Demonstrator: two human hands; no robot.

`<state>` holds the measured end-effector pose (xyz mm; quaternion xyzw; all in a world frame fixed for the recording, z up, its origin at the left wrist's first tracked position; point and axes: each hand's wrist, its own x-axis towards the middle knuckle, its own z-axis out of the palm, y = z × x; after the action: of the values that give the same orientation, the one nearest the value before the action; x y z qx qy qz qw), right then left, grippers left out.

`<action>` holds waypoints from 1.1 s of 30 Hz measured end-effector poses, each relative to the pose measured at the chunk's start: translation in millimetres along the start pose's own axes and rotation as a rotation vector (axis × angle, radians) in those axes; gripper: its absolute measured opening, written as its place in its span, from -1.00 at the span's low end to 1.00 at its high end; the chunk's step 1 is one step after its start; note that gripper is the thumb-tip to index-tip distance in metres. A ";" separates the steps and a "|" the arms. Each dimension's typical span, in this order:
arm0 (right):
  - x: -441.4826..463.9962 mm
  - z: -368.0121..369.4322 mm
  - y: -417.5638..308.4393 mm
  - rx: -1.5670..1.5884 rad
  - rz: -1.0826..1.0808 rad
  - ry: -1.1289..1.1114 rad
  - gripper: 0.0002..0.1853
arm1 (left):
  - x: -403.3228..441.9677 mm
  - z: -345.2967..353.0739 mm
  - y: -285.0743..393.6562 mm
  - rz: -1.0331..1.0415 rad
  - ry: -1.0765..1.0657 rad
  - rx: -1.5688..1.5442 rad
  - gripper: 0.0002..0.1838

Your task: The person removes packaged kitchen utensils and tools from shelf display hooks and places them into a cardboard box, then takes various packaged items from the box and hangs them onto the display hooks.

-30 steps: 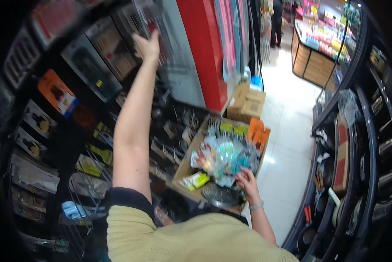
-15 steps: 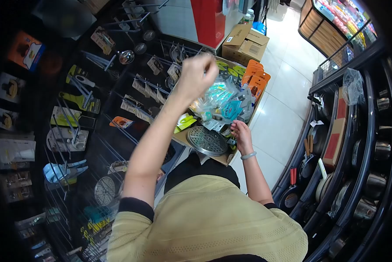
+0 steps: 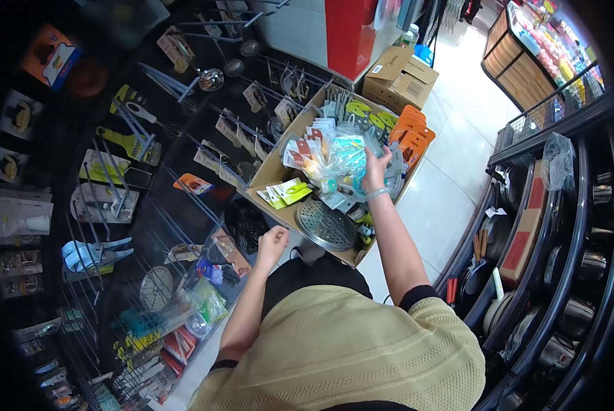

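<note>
Right hand (image 3: 376,171), fingers parted, apparently touches teal packets (image 3: 348,153) in a carton (image 3: 271,171), upper center; left hand (image 3: 273,244), loosely closed, hovers near mid-frame.

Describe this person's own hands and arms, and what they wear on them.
The left hand and right hand are both bare, without gloves. A smooth, pale bangle circles the right wrist; none shows on the left. The forearms are uncovered below the short sleeves of a yellowish knit top with small openwork holes and dark, plain cuffs.
</note>
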<state>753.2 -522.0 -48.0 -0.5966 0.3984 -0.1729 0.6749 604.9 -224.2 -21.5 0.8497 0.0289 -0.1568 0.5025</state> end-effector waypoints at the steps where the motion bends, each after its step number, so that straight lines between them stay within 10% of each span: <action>1: 10.4 5.4 -1.6 -0.101 0.028 0.030 -0.09 | -2.5 -2.3 1.5 -0.003 0.004 0.010 -0.85; 9: 59.8 33.1 9.1 -0.099 0.328 0.334 0.21 | -18.6 -14.6 -9.9 -0.006 -0.009 -0.017 -0.86; 17: 130.2 30.2 76.8 -0.080 0.362 0.225 -0.61 | -36.3 -19.1 -41.2 -0.103 0.028 -0.131 -0.86; 24: 73.3 23.8 35.0 -0.422 -0.028 0.324 -0.79 | -21.4 -26.9 -25.5 -0.068 -0.051 -0.178 -0.86; 33: -56.7 -5.0 -55.0 0.196 -0.232 -0.071 -0.84 | 46.7 -14.0 64.3 0.076 -0.078 -0.490 -0.35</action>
<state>727.5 -497.7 22.8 -0.5757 0.2835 -0.2667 0.7191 665.9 -249.0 25.3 0.6965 0.0149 -0.1589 0.6996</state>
